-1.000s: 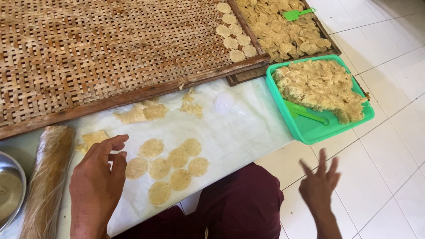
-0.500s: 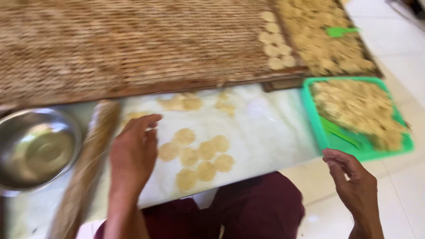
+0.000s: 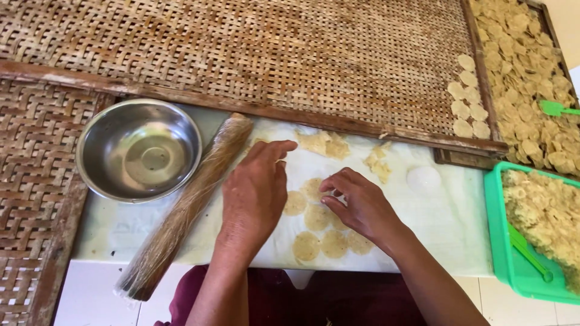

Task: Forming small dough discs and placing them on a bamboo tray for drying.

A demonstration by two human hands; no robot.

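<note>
Thin round dough discs [image 3: 319,232] lie in a loose cluster on the white-covered surface [image 3: 447,223], near its front edge and directly under both hands, set flat and side by side so none overlaps much. The left hand [image 3: 254,193] rests palm down over the cluster's left side, fingers [image 3: 275,150] stretched out loosely and gripping nothing. The right hand [image 3: 362,205] curls its fingers [image 3: 332,184] toward one disc; whether they pinch it I cannot tell. A steel bowl [image 3: 139,150] and a bundled straw brush [image 3: 187,205] lie to the left within reach, and a green tray [image 3: 504,253] of dough scraps sits to the right, cut off by the frame. Woven bamboo racks [image 3: 272,54] behind hold drying discs. The hands hide several discs.
</note>
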